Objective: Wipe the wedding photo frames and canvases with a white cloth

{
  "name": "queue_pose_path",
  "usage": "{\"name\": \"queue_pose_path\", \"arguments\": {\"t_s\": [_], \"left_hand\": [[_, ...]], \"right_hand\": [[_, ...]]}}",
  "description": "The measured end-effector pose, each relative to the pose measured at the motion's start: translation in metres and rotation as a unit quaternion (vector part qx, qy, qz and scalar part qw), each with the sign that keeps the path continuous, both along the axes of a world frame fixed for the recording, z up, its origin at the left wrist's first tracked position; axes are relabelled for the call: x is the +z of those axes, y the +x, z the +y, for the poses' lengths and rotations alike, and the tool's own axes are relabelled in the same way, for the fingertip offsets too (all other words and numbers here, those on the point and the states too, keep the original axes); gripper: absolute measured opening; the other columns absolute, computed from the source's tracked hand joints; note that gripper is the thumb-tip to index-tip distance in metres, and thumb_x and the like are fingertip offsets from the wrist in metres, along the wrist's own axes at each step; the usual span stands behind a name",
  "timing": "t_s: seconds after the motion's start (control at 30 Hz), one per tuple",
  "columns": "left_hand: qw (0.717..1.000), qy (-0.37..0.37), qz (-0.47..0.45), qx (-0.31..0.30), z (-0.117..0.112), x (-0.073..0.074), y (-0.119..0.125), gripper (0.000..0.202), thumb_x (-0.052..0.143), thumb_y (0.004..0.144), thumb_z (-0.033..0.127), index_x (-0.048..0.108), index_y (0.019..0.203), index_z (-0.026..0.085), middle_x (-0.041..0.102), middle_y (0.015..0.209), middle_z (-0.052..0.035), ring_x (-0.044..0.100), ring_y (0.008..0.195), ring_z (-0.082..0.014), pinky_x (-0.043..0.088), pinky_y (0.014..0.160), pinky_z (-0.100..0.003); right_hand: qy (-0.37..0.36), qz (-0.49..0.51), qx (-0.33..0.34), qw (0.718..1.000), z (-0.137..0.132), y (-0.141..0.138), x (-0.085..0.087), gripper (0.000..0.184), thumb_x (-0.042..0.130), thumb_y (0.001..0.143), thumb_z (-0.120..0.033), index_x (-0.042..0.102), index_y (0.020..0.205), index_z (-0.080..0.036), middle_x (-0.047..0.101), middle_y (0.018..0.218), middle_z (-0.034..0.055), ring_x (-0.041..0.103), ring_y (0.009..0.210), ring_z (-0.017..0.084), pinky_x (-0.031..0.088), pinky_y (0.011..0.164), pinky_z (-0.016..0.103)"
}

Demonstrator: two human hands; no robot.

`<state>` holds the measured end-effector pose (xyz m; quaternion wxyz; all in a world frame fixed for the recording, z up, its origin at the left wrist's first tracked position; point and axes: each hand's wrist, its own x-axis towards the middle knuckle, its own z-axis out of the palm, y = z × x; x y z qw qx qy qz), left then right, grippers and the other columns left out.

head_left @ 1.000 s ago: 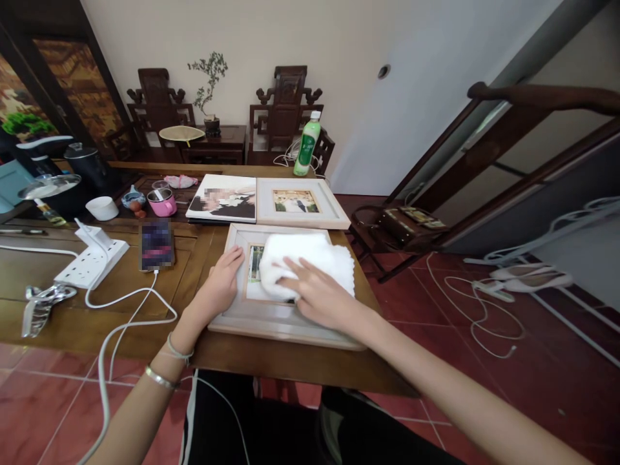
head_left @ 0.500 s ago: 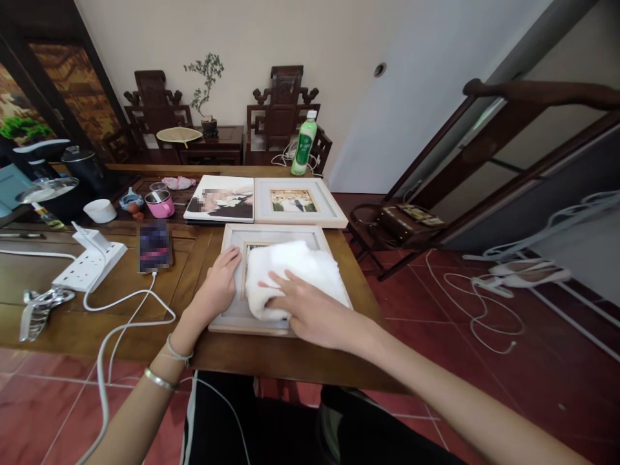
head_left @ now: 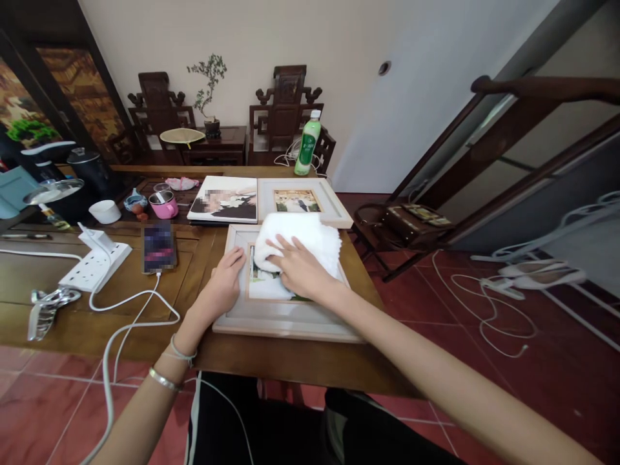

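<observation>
A pale wooden picture frame point(head_left: 285, 326) lies flat near the table's front edge, with part of a photo showing behind its glass. My left hand point(head_left: 227, 279) holds the frame by its left side, fingers over the border. My right hand point(head_left: 303, 265) presses a bunched white towel point(head_left: 303, 232) onto the upper part of the glass, its fingers on the towel and palm partly over the photo. The towel covers the frame's top edge and the photo's upper part.
Behind lie a second frame point(head_left: 334, 203) and a photo album point(head_left: 227, 199); a green bottle point(head_left: 307, 145) stands beyond. Leftward are a phone point(head_left: 159, 247), a power strip point(head_left: 97, 266), a pink cup point(head_left: 165, 205), a claw clip point(head_left: 46, 313) and white cables. A wooden chair point(head_left: 416, 219) stands right.
My right hand has slid the towel away from me, toward the frame's far edge, uncovering the lower part of the photo. My left hand stays on the frame's left side.
</observation>
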<state>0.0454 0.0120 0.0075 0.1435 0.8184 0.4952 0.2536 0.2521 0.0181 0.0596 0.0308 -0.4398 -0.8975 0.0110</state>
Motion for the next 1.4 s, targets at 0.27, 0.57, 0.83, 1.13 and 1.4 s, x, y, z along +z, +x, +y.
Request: {"name": "queue_pose_path", "arguments": {"t_s": [0.27, 0.57, 0.83, 1.13, 1.4], "left_hand": [[1.0, 0.005, 0.001, -0.003, 0.0, 0.002, 0.001, 0.058, 0.033, 0.077, 0.0, 0.051, 0.131, 0.009, 0.045, 0.142, -0.0172, 0.033, 0.137, -0.0264, 0.029, 0.112, -0.053], [1.0, -0.006, -0.016, -0.003, -0.002, 0.001, -0.001, 0.055, 0.032, 0.08, 0.001, 0.05, 0.132, 0.009, 0.043, 0.143, -0.017, 0.032, 0.138, -0.0254, 0.026, 0.113, -0.054], [1.0, -0.008, -0.012, 0.005, -0.002, 0.001, 0.0, 0.057, 0.033, 0.078, 0.0, 0.052, 0.131, 0.011, 0.043, 0.144, -0.0158, 0.032, 0.138, -0.0257, 0.025, 0.113, -0.054], [1.0, 0.016, -0.017, 0.013, 0.0, -0.006, 0.0, 0.058, 0.034, 0.08, 0.002, 0.046, 0.135, 0.01, 0.042, 0.144, -0.0168, 0.032, 0.138, -0.0259, 0.028, 0.113, -0.052], [1.0, 0.002, -0.013, 0.014, -0.002, -0.001, 0.0, 0.053, 0.032, 0.084, 0.005, 0.047, 0.134, 0.013, 0.043, 0.145, -0.0149, 0.032, 0.138, -0.0239, 0.027, 0.112, -0.053]], "right_hand": [[-0.066, 0.026, 0.098, 0.993, -0.029, -0.004, 0.012, 0.05, 0.047, 0.07, 0.001, 0.066, 0.114, -0.012, 0.04, 0.146, 0.014, 0.025, 0.139, 0.029, 0.022, 0.112, 0.049], [-0.082, -0.011, 0.033, 0.996, -0.076, 0.036, 0.029, 0.053, 0.042, 0.066, 0.003, 0.069, 0.108, -0.014, 0.051, 0.138, 0.0139, 0.037, 0.134, 0.026, 0.029, 0.111, 0.047], [0.072, 0.02, -0.058, 0.996, 0.011, 0.036, 0.008, 0.057, 0.044, 0.071, 0.001, 0.056, 0.126, -0.007, 0.035, 0.149, 0.0165, 0.023, 0.14, 0.031, 0.024, 0.112, 0.05], [-0.039, 0.003, 0.06, 0.997, -0.024, -0.008, 0.007, 0.048, 0.049, 0.074, 0.0, 0.063, 0.118, -0.011, 0.04, 0.145, 0.0176, 0.027, 0.137, 0.034, 0.024, 0.109, 0.054], [-0.187, 0.059, 0.113, 0.974, -0.101, -0.002, 0.047, 0.045, 0.044, 0.065, 0.001, 0.07, 0.095, -0.022, 0.058, 0.13, 0.0071, 0.05, 0.122, 0.026, 0.042, 0.1, 0.043]]}}
